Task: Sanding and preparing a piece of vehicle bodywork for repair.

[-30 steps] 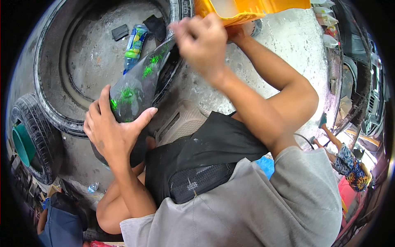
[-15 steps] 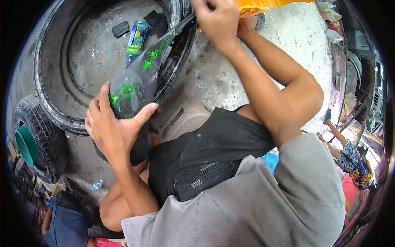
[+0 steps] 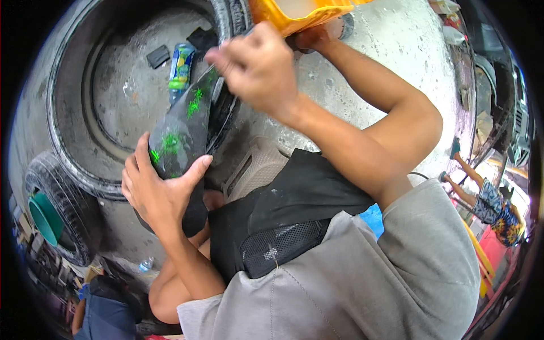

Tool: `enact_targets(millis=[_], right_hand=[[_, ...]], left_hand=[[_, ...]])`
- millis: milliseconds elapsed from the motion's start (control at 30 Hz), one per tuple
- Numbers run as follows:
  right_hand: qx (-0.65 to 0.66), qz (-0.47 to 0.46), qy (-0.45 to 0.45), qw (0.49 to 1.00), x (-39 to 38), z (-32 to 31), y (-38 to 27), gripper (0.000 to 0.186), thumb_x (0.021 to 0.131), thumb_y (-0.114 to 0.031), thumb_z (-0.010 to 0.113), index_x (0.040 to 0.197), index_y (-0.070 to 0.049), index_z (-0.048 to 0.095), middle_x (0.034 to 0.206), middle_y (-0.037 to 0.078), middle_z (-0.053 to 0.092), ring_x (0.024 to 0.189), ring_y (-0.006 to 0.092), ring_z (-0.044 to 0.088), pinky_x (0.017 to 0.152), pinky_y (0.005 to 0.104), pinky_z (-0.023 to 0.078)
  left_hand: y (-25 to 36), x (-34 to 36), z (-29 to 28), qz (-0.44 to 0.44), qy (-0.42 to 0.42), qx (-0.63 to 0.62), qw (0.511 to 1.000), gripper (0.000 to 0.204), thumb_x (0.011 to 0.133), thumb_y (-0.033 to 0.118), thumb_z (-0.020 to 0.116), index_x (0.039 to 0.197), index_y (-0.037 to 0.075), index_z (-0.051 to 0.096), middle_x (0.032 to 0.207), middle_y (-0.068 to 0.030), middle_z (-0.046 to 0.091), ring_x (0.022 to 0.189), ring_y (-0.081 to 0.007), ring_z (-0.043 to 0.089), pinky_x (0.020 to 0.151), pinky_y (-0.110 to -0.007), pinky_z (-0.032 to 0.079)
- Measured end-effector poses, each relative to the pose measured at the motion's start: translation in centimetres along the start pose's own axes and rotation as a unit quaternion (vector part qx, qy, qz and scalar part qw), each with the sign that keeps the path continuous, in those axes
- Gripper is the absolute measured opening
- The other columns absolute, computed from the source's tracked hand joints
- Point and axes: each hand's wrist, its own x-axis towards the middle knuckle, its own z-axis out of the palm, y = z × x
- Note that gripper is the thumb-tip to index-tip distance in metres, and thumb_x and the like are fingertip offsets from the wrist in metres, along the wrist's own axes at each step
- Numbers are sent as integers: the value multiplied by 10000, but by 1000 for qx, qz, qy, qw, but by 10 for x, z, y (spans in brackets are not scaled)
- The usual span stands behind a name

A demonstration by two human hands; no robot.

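Note:
A piece of black rubber, like a length of inner tube with bright green marks, slants up from my lap across the edge of a big tyre. My left hand is closed round its lower part, thumb on the right side and fingers on the left. At the upper end of the rubber is my right hand, curled and smeared by motion. Its fingers are closed, and what they grip, if anything, is hidden. Inside the tyre, a plastic bottle with a green-and-blue label lies beyond the rubber.
Two black scraps lie inside the tyre. An orange container with cloudy liquid stands at the top. On the left a smaller tyre holds a green basin. People are at lower left and far right.
My right hand has come down and left, nearer to my left hand. The left hand keeps its hold on the rubber. More of the orange container shows.

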Motion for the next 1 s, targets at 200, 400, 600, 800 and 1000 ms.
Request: enact_targets(millis=[200,400,600,800,1000], right_hand=[[-55,199,-100,973,66,-31,122,329,921,-294,745,838,24,729,781,239,691,677,351,676,646,448,512],[96,-16,-317,943,87,-55,74,490,905,-245,844,1375,-191,715,864,152,687,777,323,682,709,438,548],[-40,-109,-565,817,89,-67,111,764,895,-149,804,1570,-374,525,1037,199,761,921,340,739,832,453,579],[-208,-9,-369,906,176,-63,209,299,862,-317,800,1047,-82,797,1004,216,774,911,392,755,797,477,598],[-303,43,-436,846,173,28,308,293,874,-301,801,986,-31,807,1031,219,783,991,375,762,836,476,621]], left_hand=[[5,3,2,5,-12,-11,1000,1098,568,724,910,1432,117,611,1263,-162,657,1242,-413,590,1116,-561,399],[2,14,-3,-11,-32,-22,999,1090,577,685,929,1438,100,608,1296,-174,658,1265,-398,594,1119,-538,409],[-14,25,-8,-14,-103,-111,988,1067,584,586,961,1438,55,605,1317,-200,662,1252,-391,616,1084,-494,453],[-23,28,-7,-13,-116,-171,978,1086,584,576,963,1423,-11,600,1291,-204,672,1218,-362,636,1079,-463,466],[-23,35,-5,-26,-157,-211,964,1406,497,755,933,1570,-21,461,1364,-197,602,1272,-343,594,1108,-469,445]])
